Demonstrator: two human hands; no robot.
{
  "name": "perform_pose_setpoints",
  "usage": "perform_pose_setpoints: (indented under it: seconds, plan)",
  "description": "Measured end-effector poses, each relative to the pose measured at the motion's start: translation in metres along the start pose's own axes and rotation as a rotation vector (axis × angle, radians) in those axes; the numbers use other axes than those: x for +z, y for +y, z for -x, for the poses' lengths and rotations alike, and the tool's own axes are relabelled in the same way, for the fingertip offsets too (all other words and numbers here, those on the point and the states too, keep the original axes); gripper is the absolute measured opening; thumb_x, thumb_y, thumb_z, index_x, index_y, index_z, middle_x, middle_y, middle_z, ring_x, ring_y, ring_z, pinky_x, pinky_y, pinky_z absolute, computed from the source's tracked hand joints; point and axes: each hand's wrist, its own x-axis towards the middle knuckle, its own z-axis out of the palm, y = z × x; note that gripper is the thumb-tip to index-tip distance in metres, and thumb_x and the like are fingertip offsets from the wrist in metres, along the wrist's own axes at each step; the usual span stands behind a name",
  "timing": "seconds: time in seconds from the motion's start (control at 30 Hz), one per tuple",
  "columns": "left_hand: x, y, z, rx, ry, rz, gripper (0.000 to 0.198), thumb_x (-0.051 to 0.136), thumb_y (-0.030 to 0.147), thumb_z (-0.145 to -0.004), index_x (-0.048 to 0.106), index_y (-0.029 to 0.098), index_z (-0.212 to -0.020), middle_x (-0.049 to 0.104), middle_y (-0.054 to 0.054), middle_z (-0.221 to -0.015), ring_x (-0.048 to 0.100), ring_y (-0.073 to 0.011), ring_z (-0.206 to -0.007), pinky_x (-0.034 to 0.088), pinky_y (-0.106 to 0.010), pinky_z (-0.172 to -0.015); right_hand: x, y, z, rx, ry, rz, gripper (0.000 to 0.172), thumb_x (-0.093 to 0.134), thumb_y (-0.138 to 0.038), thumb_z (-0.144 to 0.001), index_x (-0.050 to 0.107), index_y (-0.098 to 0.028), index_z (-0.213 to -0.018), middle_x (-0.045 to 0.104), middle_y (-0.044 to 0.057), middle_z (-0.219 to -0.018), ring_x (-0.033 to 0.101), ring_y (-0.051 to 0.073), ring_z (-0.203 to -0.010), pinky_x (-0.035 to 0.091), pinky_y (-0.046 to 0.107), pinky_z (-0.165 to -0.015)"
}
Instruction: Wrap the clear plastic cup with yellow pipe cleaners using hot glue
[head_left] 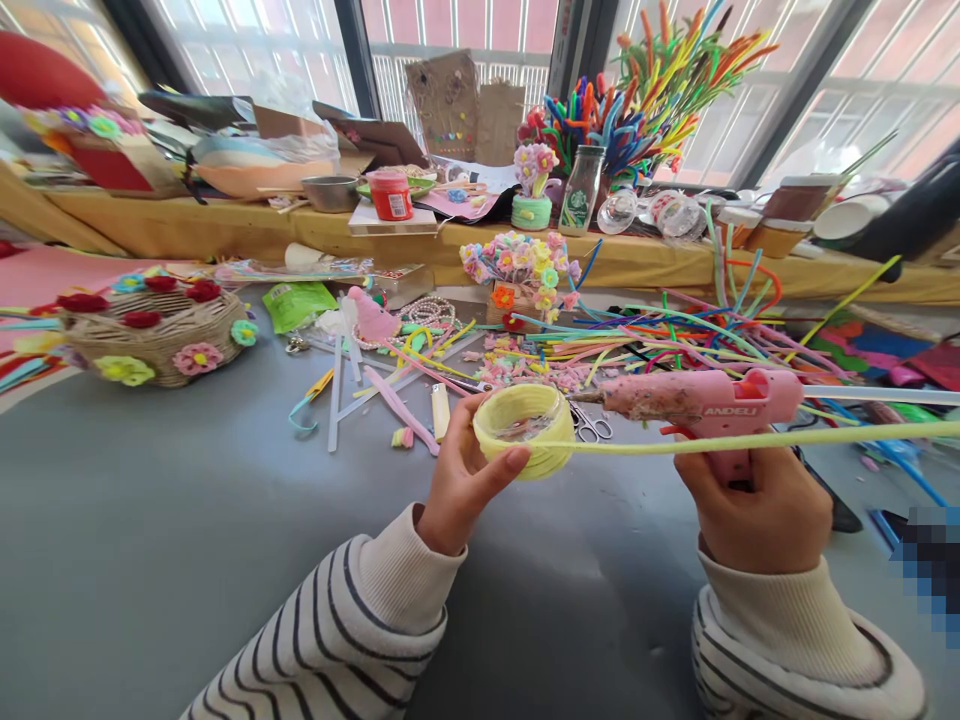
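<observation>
While the left grip point(466, 478) holds a yellow ring point(553, 464) above the counter point(225, 550), thumb in front, the right grip point(765, 510) wraps a pink glue gun point(742, 398), long axis level, nozzle pointing left at the ring's right rim, contact unclear. Yellow strand point(862, 436): runs rightward from ring. Both forearms: extended forward.
</observation>
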Motion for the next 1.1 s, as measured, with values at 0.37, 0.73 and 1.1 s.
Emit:
perform_pose_setpoints:
  seconds: [0.37,0.73,1.1]
  plan:
    - [-0.002,-0.002,0.001,0.003,-0.032,0.014,0.047,0.073,0.035,-0.063,0.052,0.02,-0.102,0.064,-0.007,-0.1,0.061,-0.0244,-0.096,0.048,-0.038,-0.085,-0.003,-0.005,0.0,0.041,-0.036,-0.02,0.036,0.059,-0.043,-0.072,0.036,-0.02,-0.055,0.034,-0.005,-0.05,0.029,0.007,-0.043,0.025,0.024,-0.045]
    - [-0.001,-0.002,0.0,0.006,-0.029,0.01,0.049,0.074,0.037,-0.061,0.055,0.021,-0.103,0.065,-0.007,-0.1,0.061,-0.0254,-0.095,0.048,-0.04,-0.087,-0.009,-0.014,-0.002,0.113,-0.083,-0.052,0.028,0.058,-0.036,-0.072,0.042,-0.02,-0.055,0.032,-0.006,-0.046,0.026,0.008,-0.042,0.022,0.025,-0.043]
    - [0.003,0.005,0.002,-0.083,0.046,0.12,0.049,0.072,0.043,-0.061,0.058,0.021,-0.102,0.067,-0.007,-0.105,0.059,-0.0275,-0.104,0.045,-0.039,-0.092,0.004,-0.001,-0.008,0.067,-0.103,-0.016,0.038,0.059,-0.046,-0.068,0.031,-0.023,-0.054,0.031,-0.006,-0.046,0.026,0.008,-0.041,0.023,0.025,-0.044]
